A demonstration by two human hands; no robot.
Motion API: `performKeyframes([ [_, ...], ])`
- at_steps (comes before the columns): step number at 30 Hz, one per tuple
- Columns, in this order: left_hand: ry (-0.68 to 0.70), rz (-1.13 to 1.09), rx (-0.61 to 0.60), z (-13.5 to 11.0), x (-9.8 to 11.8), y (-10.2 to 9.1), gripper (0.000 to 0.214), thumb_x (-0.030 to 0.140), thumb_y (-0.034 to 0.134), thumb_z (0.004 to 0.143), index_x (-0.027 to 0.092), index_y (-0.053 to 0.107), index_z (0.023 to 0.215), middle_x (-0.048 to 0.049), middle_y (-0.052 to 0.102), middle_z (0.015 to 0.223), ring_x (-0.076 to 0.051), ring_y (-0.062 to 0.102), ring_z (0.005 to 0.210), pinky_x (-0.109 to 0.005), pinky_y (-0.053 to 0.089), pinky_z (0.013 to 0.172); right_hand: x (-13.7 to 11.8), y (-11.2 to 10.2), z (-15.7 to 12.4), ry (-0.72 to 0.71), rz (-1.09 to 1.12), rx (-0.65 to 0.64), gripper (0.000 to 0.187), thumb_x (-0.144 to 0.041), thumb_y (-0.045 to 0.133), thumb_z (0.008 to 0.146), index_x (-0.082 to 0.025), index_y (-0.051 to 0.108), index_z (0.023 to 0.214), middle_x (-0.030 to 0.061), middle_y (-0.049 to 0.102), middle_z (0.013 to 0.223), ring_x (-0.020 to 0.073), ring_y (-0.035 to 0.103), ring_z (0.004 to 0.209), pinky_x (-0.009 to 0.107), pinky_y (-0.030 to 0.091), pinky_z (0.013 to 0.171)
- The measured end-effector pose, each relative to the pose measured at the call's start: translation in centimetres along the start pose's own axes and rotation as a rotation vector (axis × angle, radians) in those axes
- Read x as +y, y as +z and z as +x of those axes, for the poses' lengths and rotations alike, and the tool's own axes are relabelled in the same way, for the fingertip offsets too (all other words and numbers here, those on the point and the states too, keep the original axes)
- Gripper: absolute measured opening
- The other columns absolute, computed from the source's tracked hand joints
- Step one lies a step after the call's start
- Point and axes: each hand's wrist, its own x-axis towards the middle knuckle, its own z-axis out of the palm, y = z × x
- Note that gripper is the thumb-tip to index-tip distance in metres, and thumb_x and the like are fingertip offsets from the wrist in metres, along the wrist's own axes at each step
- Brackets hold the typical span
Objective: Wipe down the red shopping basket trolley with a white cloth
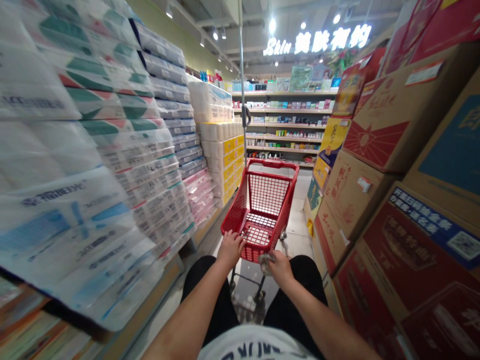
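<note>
A red plastic shopping cart [268,199] stands in the aisle right in front of me, its mesh basket showing nothing inside. My left hand [230,247] is wrapped over the near rim on the left. My right hand [278,267] grips the cart's grey handle [264,261] at the near right, fingers curled round it. Both forearms reach forward from the bottom of the view over my black trousers.
Stacked packs of tissue and toilet paper [112,150] wall the left side. Piled cardboard boxes [393,165] wall the right. The narrow tiled aisle [300,225] runs ahead to shelves of small products [288,125] under a lit sign. A thin pole [242,90] rises beyond the cart.
</note>
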Motion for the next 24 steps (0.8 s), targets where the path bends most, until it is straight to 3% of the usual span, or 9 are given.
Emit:
performKeyframes([
  [4, -0.003, 0.01, 0.003, 0.1, 0.1, -0.2, 0.031, 0.034, 0.04, 0.093, 0.019, 0.066, 0.093, -0.0083, 0.064, 0.104, -0.028, 0.049, 0.117, -0.051, 0.032, 0.106, -0.4, 0.0, 0.1, 0.071, 0.019, -0.025, 0.026, -0.005, 0.047, 0.066, -0.02, 0.067, 0.076, 0.0013, 0.067, 0.074, 0.0156, 0.062, 0.065, 0.025, 0.047, 0.061],
  [10, -0.005, 0.001, -0.008, 0.1, 0.1, -0.2, 0.031, 0.035, 0.04, 0.093, 0.019, 0.066, 0.094, -0.0084, 0.064, 0.106, -0.028, 0.049, 0.118, -0.051, 0.031, 0.108, 0.6, 0.1, 0.3, 0.017, -0.017, 0.084, 0.027, -0.009, 0.051, 0.064, -0.019, 0.068, 0.084, 0.0052, 0.066, 0.088, 0.0185, 0.064, 0.081, 0.027, 0.051, 0.072],
  [16, -0.018, -0.041, 0.008, 0.0, 0.2, -0.1, 0.029, 0.034, 0.041, 0.092, 0.021, 0.067, 0.092, -0.0079, 0.064, 0.105, -0.028, 0.049, 0.118, -0.052, 0.031, 0.107, 1.1, 0.7, 0.1, 0.119, -0.007, -0.007, 0.024, -0.006, 0.05, 0.063, -0.018, 0.067, 0.075, 0.0041, 0.066, 0.079, 0.0164, 0.063, 0.066, 0.025, 0.049, 0.06],
  [21, -0.015, -0.031, 0.001, 0.0, 0.2, -0.2, 0.029, 0.035, 0.041, 0.092, 0.021, 0.067, 0.093, -0.0072, 0.064, 0.106, -0.028, 0.049, 0.118, -0.052, 0.031, 0.107, 1.1, 0.6, 0.0, 0.024, -0.003, 0.076, 0.02, -0.011, 0.054, 0.066, -0.019, 0.067, 0.078, 0.0043, 0.066, 0.083, 0.0175, 0.063, 0.077, 0.026, 0.05, 0.069],
  [24, -0.014, -0.017, -0.006, 0.0, 0.1, -0.2, 0.029, 0.035, 0.042, 0.092, 0.02, 0.067, 0.094, -0.0077, 0.064, 0.106, -0.028, 0.049, 0.118, -0.051, 0.03, 0.108, 0.8, 0.5, -0.2, 0.032, -0.027, 0.038, 0.018, -0.011, 0.054, 0.065, -0.02, 0.067, 0.074, 0.0025, 0.065, 0.077, 0.0158, 0.062, 0.07, 0.025, 0.049, 0.064],
])
